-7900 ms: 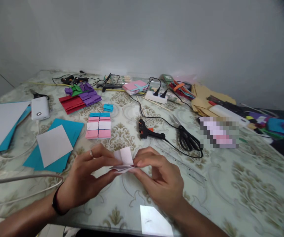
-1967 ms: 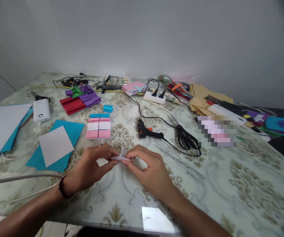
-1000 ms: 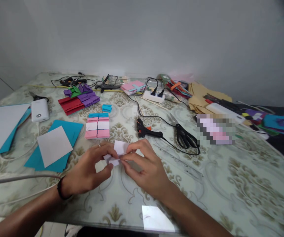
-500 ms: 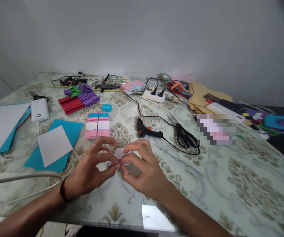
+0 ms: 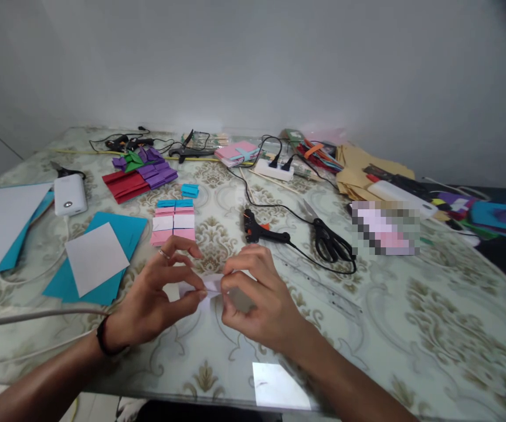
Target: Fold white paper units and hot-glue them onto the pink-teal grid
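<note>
Folded white paper is over the tabletop, left hand and right hand angled inward, both sets of fingers pinched closed on it. The power bank bears an unreadable mark

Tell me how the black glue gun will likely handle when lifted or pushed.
The black glue gun is probably stiff, given its hard-looking body. Lying on its side, it seems unlikely to roll. The cord at its handle would likely drag along, perhaps catching the nearby scissors.
</note>
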The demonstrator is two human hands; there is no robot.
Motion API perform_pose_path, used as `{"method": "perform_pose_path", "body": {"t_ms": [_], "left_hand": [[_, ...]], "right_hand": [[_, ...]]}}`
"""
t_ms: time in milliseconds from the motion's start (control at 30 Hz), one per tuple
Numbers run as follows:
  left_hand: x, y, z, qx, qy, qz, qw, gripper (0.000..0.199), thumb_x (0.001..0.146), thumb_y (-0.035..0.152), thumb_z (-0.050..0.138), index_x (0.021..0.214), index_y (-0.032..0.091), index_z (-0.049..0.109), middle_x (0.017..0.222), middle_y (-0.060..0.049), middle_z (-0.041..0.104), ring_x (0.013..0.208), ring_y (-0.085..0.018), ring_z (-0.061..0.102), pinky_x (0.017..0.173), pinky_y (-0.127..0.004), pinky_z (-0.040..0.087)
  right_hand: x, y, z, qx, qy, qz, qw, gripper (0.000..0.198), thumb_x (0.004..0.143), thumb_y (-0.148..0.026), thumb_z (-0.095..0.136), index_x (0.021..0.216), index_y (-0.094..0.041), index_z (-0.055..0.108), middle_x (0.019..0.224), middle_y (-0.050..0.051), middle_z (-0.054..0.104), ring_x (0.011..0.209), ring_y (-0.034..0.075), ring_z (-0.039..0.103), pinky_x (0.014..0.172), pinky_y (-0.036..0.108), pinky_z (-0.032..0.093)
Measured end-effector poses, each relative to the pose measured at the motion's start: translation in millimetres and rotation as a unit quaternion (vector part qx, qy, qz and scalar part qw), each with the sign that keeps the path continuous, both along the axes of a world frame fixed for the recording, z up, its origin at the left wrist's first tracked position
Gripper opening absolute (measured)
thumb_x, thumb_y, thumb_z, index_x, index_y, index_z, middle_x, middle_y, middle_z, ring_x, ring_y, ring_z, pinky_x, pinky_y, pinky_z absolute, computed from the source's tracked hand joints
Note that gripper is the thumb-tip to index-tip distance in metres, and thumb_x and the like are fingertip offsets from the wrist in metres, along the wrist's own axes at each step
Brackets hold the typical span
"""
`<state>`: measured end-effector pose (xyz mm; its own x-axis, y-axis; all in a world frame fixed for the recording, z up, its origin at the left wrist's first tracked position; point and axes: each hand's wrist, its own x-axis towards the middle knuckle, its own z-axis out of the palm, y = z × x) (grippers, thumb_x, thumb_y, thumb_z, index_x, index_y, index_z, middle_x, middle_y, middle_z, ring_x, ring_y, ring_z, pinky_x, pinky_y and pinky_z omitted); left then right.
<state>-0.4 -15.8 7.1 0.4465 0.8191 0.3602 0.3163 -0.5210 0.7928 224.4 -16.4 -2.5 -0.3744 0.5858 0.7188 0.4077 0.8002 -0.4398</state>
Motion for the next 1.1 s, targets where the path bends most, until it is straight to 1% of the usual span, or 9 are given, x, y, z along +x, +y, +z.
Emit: {"method": "perform_pose_path", "body": {"t_ms": [100, 200, 367, 567, 767, 933, 1000, 1100], "left_hand": [[-2.5, 2.6, 1.1, -0.003, 0.005, -0.011, 1.0, 0.016, 0.092, 0.01, 0.073, 0.091, 0.026, 0.076, 0.126, -0.004, 0.054, 0.12, -0.021, 0.057, 0.104, -0.035, 0.05], [-1.4, 3.4, 1.8, -0.005, 0.013, -0.014, 1.0, 0.015, 0.093, 0.011, 0.073, 0.092, 0.026, 0.077, 0.125, -0.005, 0.055, 0.121, -0.022, 0.058, 0.103, -0.035, 0.05], [4.1, 1.7, -1.4, 0.016, 0.014, -0.004, 1.0, 0.016, 0.092, 0.01, 0.073, 0.092, 0.025, 0.078, 0.121, -0.005, 0.058, 0.116, -0.022, 0.061, 0.099, -0.036, 0.052], [8.9, -4.6, -4.1, 0.051, 0.035, 0.002, 0.998, 0.018, 0.092, 0.007, 0.072, 0.093, 0.025, 0.076, 0.119, -0.005, 0.059, 0.114, -0.021, 0.06, 0.099, -0.036, 0.052], [1.3, -1.7, 5.2, 0.056, 0.03, -0.014, 0.998, 0.019, 0.092, 0.006, 0.071, 0.092, 0.025, 0.073, 0.116, -0.004, 0.055, 0.116, -0.021, 0.057, 0.102, -0.036, 0.049], [-7.7, 7.6, 11.0, 0.055, 0.016, 0.011, 0.998, 0.019, 0.094, 0.007, 0.068, 0.09, 0.025, 0.073, 0.115, -0.004, 0.054, 0.115, -0.021, 0.056, 0.1, -0.037, 0.048], [-7.3, 7.9, 9.2, 0.072, 0.025, 0.014, 0.997, 0.019, 0.094, 0.007, 0.07, 0.092, 0.026, 0.075, 0.117, -0.004, 0.055, 0.115, -0.021, 0.056, 0.101, -0.037, 0.048], [-2.9, 4.1, 2.9, 0.081, 0.041, -0.002, 0.996, 0.017, 0.093, 0.009, 0.073, 0.094, 0.026, 0.075, 0.118, -0.004, 0.055, 0.115, -0.021, 0.056, 0.1, -0.036, 0.048]], "right_hand": [[2.9, 1.0, 1.6, -0.003, -0.005, -0.001, 1.0, 0.024, 0.08, -0.001, 0.062, 0.089, -0.023, 0.056, 0.096, 0.005, 0.063, 0.092, 0.024, 0.057, 0.089, 0.046, 0.049], [4.4, 1.4, 2.1, -0.02, -0.002, -0.002, 1.0, 0.024, 0.079, -0.002, 0.061, 0.089, -0.022, 0.056, 0.097, 0.005, 0.061, 0.093, 0.024, 0.056, 0.088, 0.046, 0.049], [2.2, 0.3, -0.2, -0.044, 0.003, 0.007, 0.999, 0.017, 0.085, -0.006, 0.064, 0.09, -0.022, 0.058, 0.098, 0.005, 0.062, 0.093, 0.023, 0.057, 0.086, 0.044, 0.048], [-3.6, -2.0, -3.4, -0.028, 0.01, 0.018, 0.999, 0.018, 0.086, -0.005, 0.064, 0.089, -0.022, 0.059, 0.095, 0.005, 0.064, 0.092, 0.023, 0.058, 0.085, 0.044, 0.05], [1.1, 1.0, 2.0, 0.001, 0.025, 0.028, 0.999, 0.021, 0.084, -0.003, 0.063, 0.089, -0.023, 0.059, 0.09, 0.003, 0.065, 0.087, 0.022, 0.06, 0.086, 0.045, 0.051], [11.0, 4.8, 8.6, -0.011, 0.043, 0.003, 0.999, 0.021, 0.081, -0.003, 0.06, 0.087, -0.023, 0.058, 0.091, 0.004, 0.062, 0.085, 0.022, 0.059, 0.087, 0.047, 0.051], [12.3, 4.4, 9.1, -0.022, 0.047, -0.002, 0.999, 0.019, 0.082, -0.005, 0.062, 0.09, -0.022, 0.059, 0.094, 0.005, 0.062, 0.087, 0.022, 0.058, 0.088, 0.047, 0.05], [9.1, 2.2, 6.6, -0.032, 0.031, 0.018, 0.999, 0.017, 0.085, -0.01, 0.067, 0.097, -0.022, 0.062, 0.1, 0.007, 0.065, 0.094, 0.025, 0.059, 0.09, 0.048, 0.049]]}}
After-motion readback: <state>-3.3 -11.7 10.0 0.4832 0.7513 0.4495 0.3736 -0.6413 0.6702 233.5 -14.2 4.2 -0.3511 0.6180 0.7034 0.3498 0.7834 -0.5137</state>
